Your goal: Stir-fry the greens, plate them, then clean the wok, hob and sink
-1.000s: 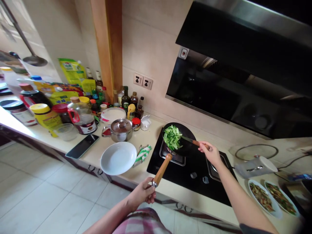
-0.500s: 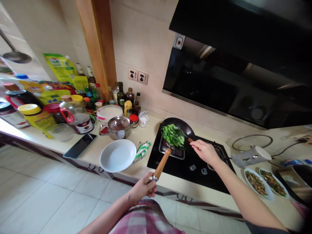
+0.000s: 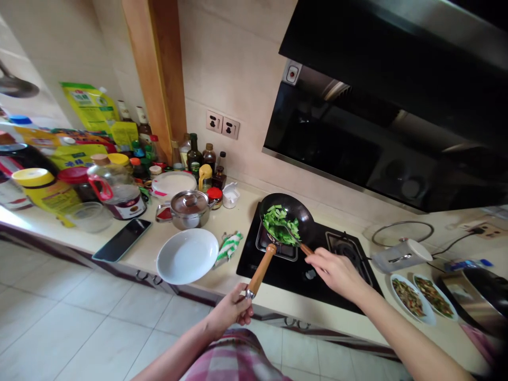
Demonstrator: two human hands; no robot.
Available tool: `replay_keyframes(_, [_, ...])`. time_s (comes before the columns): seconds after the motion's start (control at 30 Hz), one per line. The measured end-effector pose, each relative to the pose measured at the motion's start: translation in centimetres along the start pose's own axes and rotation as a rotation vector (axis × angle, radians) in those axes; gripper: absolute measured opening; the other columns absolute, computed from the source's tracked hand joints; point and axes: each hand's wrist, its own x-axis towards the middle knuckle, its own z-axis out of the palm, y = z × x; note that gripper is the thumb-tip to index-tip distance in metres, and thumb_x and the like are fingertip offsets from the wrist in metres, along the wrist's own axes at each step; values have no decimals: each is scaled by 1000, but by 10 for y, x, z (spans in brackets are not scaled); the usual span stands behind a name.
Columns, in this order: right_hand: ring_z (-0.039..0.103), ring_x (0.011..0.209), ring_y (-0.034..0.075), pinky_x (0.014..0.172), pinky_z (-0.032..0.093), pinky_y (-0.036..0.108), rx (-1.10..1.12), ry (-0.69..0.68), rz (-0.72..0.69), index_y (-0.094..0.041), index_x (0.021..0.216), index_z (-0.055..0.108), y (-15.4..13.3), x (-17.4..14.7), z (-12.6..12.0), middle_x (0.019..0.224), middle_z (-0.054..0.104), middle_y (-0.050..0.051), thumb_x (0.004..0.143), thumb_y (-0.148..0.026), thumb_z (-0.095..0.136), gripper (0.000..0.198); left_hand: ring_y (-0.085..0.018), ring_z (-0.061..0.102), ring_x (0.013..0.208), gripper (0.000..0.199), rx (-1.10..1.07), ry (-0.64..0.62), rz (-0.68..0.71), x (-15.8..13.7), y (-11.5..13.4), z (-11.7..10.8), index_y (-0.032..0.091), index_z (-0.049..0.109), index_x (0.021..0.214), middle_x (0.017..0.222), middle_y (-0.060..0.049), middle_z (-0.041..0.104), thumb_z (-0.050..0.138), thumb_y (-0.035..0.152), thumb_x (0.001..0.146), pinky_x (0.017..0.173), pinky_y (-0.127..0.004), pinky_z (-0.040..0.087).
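Observation:
A black wok [image 3: 305, 212] stands on the left burner of the hob, tilted slightly. Chopped leafy greens [image 3: 275, 218] lie in it, bunched toward its left and near side. My left hand [image 3: 235, 308] is closed round the end of the wok's wooden handle [image 3: 261, 272], which points toward me. With my right hand [image 3: 331, 271] I grip the wooden handle of a spatula [image 3: 305, 247]; its metal head is down among the greens and partly hidden by them. A white oval plate [image 3: 188, 256] sits left of the hob, beside a green-striped cloth [image 3: 230, 246].
A lidded steel pot [image 3: 190, 210], bottles, jars and a phone [image 3: 122, 239] crowd the counter on the left. Right of the black hob [image 3: 254, 264] are a glass lid [image 3: 402, 233], two plates of cooked food [image 3: 408, 299] and a rice cooker [image 3: 472, 296]. The range hood [image 3: 337, 137] hangs above.
My right hand has moved nearer to me, drawing the spatula toward the wok's near edge. The greens have shifted within the wok. My left hand keeps its grip on the handle.

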Motion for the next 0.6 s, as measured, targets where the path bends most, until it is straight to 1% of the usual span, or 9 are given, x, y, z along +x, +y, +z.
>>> replay_keyframes(0.13, [61, 66, 10, 59, 44, 20, 8, 163, 192, -27, 101, 68, 20, 37, 44, 95, 65, 1, 91, -24, 45, 25, -10, 56, 52, 55, 31, 6, -9, -1, 2, 1, 20, 41, 102, 64, 4, 60, 65, 55, 68, 52, -24, 37])
replay_keyframes(0.17, [61, 66, 10, 59, 44, 20, -1, 176, 210, -27, 101, 68, 23, 43, 52, 96, 64, 1, 91, -24, 45, 25, -10, 56, 51, 55, 38, 11, -16, -1, 2, 1, 20, 41, 102, 64, 4, 60, 65, 55, 68, 51, -24, 37])
replay_keyframes(0.23, [61, 66, 10, 58, 43, 20, -38, 142, 175, -26, 101, 68, 25, 45, 61, 95, 64, 2, 91, -22, 45, 26, -10, 55, 51, 56, 48, 18, -14, 0, 1, 0, 20, 40, 102, 64, 4, 60, 65, 56, 68, 51, -24, 37])
replay_keyframes(0.3, [62, 67, 11, 57, 43, 20, -74, 75, 93, -26, 101, 68, 19, 34, 57, 94, 63, 3, 90, -18, 44, 27, -11, 56, 51, 57, 47, 15, -1, 0, 1, -1, 20, 40, 103, 65, 4, 60, 65, 57, 67, 51, -24, 37])
replay_keyframes(0.37, [62, 69, 11, 59, 44, 21, -90, 39, 39, -26, 101, 67, 6, 15, 43, 95, 63, 3, 89, -16, 43, 29, -11, 56, 51, 56, 35, 8, 0, 0, 2, -1, 20, 40, 102, 64, 3, 60, 65, 57, 67, 51, -24, 36])
replay_keyframes(0.47, [61, 67, 11, 59, 43, 21, -72, -4, 2, -26, 101, 66, -14, -10, 18, 94, 62, 3, 90, -16, 41, 30, -11, 56, 52, 53, 17, -4, -12, -2, 5, -1, 20, 42, 98, 64, 3, 60, 66, 55, 67, 51, -24, 35])
replay_keyframes(0.53, [59, 63, 10, 57, 42, 21, -50, -26, 0, -26, 97, 67, -18, -14, 13, 89, 62, 3, 90, -17, 40, 30, -11, 56, 52, 52, 10, -9, -14, -4, 7, -1, 20, 42, 97, 63, 4, 59, 66, 55, 67, 51, -24, 36])
replay_keyframes(0.6, [59, 60, 10, 55, 43, 21, 1, 33, 79, -26, 95, 68, -10, -8, 20, 86, 64, 2, 90, -20, 41, 28, -11, 55, 52, 54, 15, -12, -5, -4, 8, -1, 20, 41, 98, 63, 4, 59, 67, 56, 66, 53, -25, 37])
